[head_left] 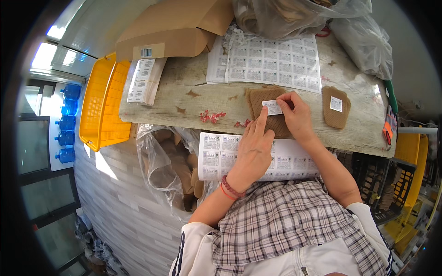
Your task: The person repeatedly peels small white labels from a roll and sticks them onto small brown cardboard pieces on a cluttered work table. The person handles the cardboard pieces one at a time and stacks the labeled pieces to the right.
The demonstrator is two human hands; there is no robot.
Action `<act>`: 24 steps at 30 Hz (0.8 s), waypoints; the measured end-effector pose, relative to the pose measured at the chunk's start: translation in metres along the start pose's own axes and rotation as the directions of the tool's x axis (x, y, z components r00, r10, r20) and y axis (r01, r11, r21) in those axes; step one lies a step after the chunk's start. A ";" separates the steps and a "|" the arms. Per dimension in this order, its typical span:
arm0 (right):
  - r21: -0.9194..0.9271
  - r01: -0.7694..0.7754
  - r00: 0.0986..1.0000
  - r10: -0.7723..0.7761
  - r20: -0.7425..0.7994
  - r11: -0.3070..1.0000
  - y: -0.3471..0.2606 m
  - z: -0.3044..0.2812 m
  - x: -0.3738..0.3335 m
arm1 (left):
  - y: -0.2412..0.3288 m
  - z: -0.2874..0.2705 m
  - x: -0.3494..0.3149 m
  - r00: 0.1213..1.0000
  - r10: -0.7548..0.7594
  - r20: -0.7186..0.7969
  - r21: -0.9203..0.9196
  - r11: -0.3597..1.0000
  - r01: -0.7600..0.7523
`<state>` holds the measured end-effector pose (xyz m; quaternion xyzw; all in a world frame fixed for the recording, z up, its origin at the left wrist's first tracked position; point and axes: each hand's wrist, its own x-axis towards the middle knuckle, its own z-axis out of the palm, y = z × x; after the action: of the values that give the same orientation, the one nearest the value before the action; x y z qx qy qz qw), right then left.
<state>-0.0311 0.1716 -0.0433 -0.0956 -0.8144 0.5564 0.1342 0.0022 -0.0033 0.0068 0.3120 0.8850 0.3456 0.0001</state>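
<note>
Left hand (252, 149): I press its extended index finger beside the white label (273, 108).
Right hand (297, 115): my fingers pinch the label's edge.
Label: on brown pad (271, 120), bench (184, 96) middle.

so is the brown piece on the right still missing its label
No, the brown piece on the right already carries a small white label.

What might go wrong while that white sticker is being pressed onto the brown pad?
The small white rectangular label could go on crooked or creased, since the left hand and right hand are both pressing it at once. The stack of flat brown fabric insole pads might shift underneath. The white label sheet lying on the lap overhangs and could slide off.
</note>
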 end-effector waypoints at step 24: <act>-0.013 0.177 0.965 -0.176 -0.193 0.984 0.006 -0.006 0.008 | -0.006 0.008 -0.007 1.000 0.010 -0.012 0.021 1.000 -0.010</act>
<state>-0.0370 0.1812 -0.0457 -0.0758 -0.8015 0.5322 0.2618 0.0060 -0.0056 -0.0044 0.3142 0.8871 0.3380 -0.0102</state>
